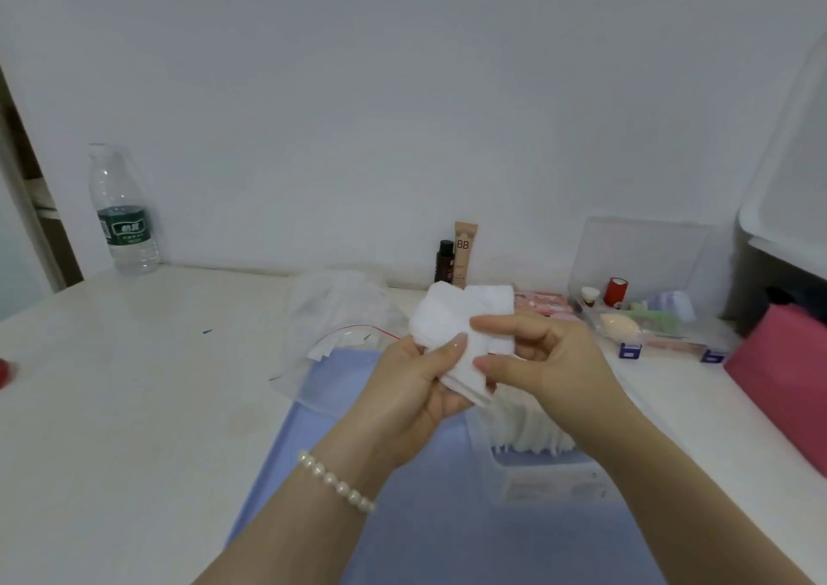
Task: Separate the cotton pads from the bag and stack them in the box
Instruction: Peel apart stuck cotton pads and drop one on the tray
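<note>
A bunch of white cotton pads (452, 316) is held above the table between both hands. My left hand (416, 387) grips the bunch from below, its thumb lying across the front. My right hand (537, 356) pinches the right edge of the pads with thumb and fingers. Below my right hand stands a clear plastic box (546, 477) with several white pads standing in it. A clear zip bag (340, 316) with a red seal line lies crumpled on the table behind my left hand.
A blue mat (425, 540) lies under the box. A water bottle (123, 213) stands at the back left. Two cosmetic tubes (461, 253), a clear organiser (644, 311) of small items, a pink box (787, 378) and a white bin (787, 208) fill the right.
</note>
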A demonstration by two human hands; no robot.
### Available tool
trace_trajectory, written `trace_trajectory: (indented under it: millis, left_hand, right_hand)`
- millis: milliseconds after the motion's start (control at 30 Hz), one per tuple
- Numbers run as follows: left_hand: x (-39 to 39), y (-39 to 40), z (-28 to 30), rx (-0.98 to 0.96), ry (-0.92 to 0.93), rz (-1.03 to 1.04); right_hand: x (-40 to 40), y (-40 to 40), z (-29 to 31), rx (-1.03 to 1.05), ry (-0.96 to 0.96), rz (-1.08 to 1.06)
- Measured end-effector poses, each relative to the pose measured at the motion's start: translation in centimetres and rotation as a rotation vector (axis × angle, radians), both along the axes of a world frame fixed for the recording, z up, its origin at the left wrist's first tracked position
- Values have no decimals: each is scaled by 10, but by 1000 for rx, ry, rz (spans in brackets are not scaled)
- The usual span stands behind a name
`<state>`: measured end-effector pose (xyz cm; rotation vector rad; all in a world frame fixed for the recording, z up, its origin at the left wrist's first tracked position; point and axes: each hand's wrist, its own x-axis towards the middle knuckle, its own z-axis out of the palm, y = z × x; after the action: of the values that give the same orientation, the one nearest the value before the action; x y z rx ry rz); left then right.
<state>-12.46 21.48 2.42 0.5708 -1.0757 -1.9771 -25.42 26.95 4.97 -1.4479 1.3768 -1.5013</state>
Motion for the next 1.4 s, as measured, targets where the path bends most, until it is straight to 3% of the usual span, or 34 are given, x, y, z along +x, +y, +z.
trace_trajectory:
  millis: [300,533,700,867,1033,1233,1400]
  left_hand:
    - [7,-2,-7,-63,-103,-36]
    - [8,5,-4,-32,-16,7]
    - [9,2,-5,-7,-43,71]
    - [5,3,-12,-110,-220,70]
    - [4,4,-15,-151,-278,104]
    - [5,4,-15,-164,-339,103]
    - [5,6,-16,-235,-341,84]
  right_hand:
    - [-27,-14,2,33,-31,-49]
    - [-28,-16,-1,14,-83,-33]
    - [-39,-14,6,-46,-169,-141]
    - [-45,-8,11,-30,-121,-66]
    - [-46,-9,7,-30,-88,-73]
    - [-40,-9,13,-74,-456,170]
    - [-33,-10,5,3,-373,220]
